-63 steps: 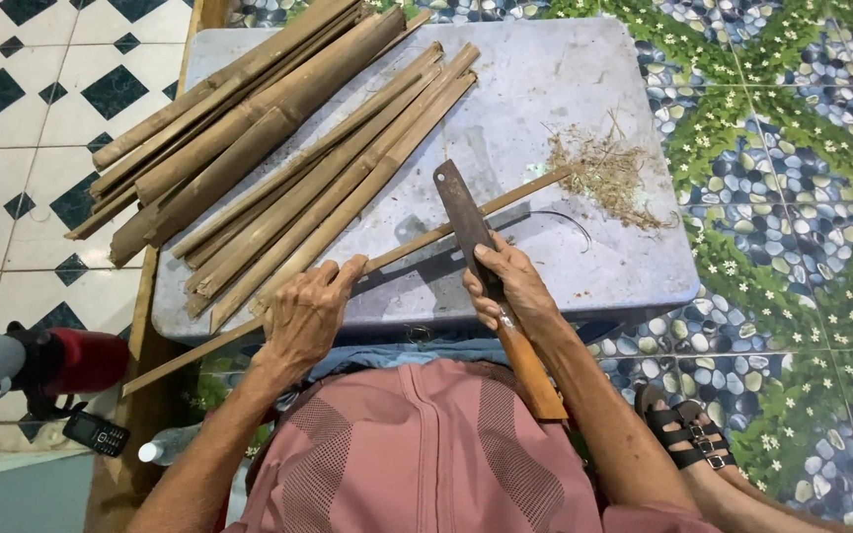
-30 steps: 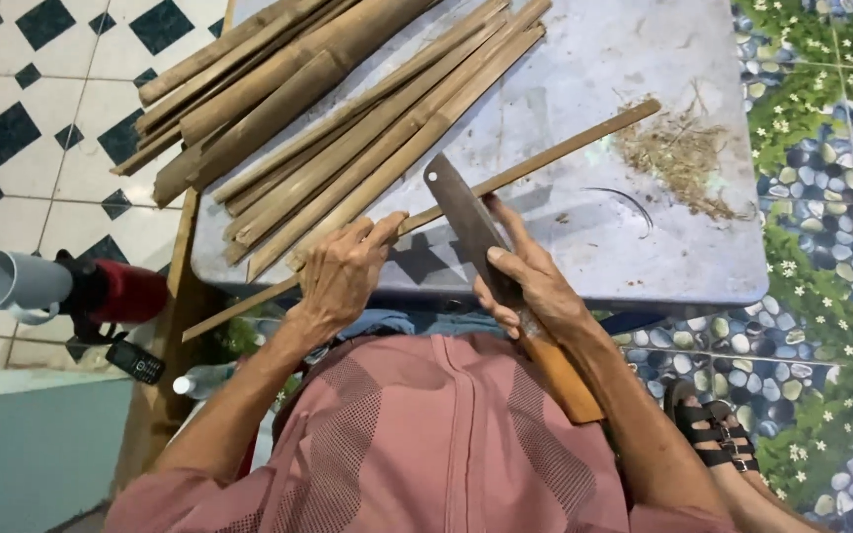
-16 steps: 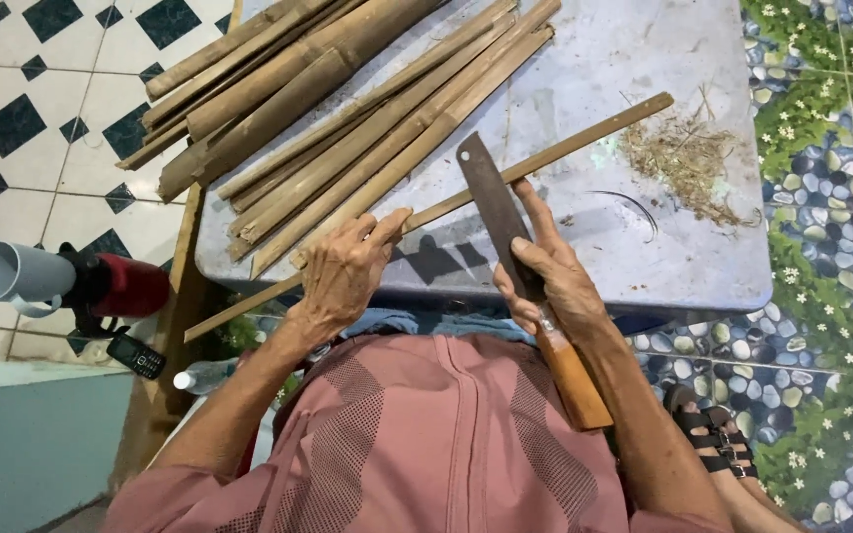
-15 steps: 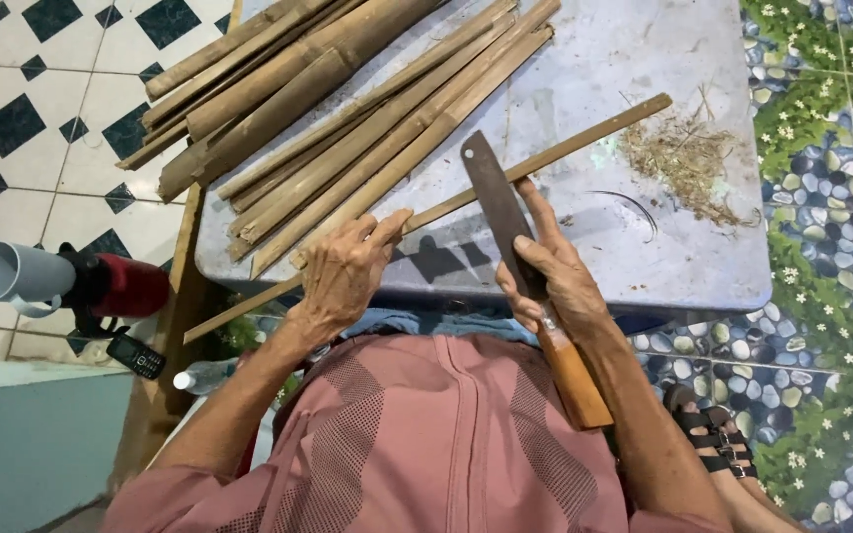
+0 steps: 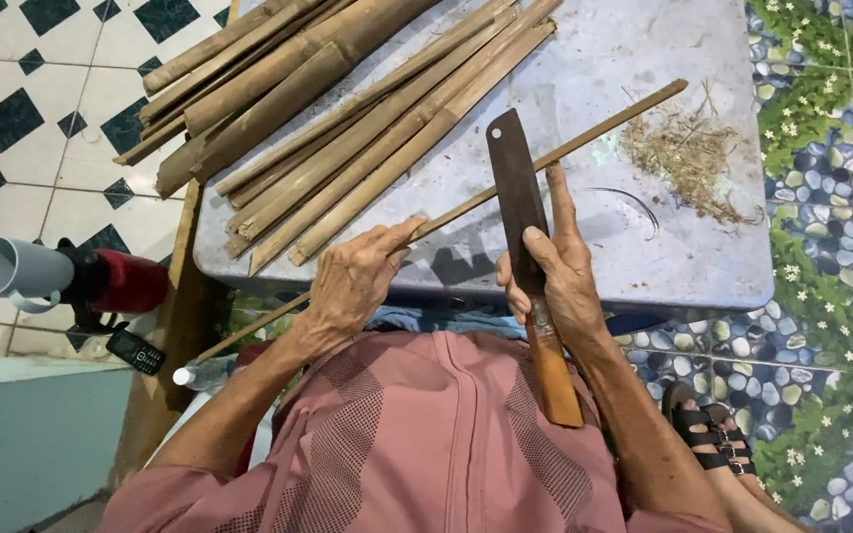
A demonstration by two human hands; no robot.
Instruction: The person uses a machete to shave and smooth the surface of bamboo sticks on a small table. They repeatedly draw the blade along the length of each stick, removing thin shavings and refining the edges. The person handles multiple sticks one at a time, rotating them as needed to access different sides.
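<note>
Here left hand (image 5: pixel 352 281) is gripping the thin bamboo strip (image 5: pixel 584 138) steady against the table (image 5: pixel 663 266); right hand (image 5: pixel 560 281) is clutching the knife (image 5: pixel 517 197), blade laid flat over the strip.

Cleaver (image 5: pixel 517 188) now more upright across the thin bamboo strip (image 5: pixel 584 138), blade tip farther up the table (image 5: pixel 584 59).

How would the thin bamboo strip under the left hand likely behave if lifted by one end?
The bamboo strip is long and slender, so it would probably flex and sag somewhat. It looks light for its length. With the left hand pressing it on the table, it seems unlikely to roll.
</note>
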